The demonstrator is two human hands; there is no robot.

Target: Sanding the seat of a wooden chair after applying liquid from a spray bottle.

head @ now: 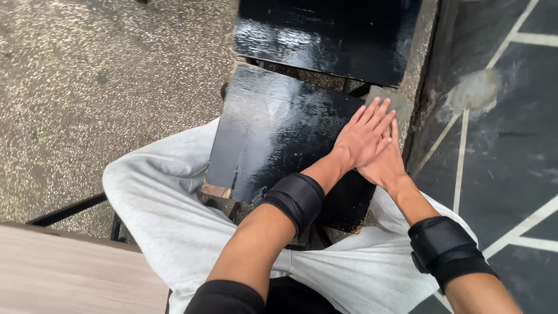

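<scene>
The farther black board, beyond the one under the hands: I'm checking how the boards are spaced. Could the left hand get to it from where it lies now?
Probably yes. The left hand lies flat over the right hand on the near black board; nothing stands between it and the farther black board, though the arm would have to stretch.

glossy black stool seat (273, 139), square, wet, between knees; chipped near edge

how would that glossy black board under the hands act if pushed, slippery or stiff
The black board looks wet and glossy, so palms would probably slide on it. It appears flat and rigid, so likely stiff, not floppy. The left hand lies flat over the right hand near its right edge, so pressing there might tip it.
</scene>
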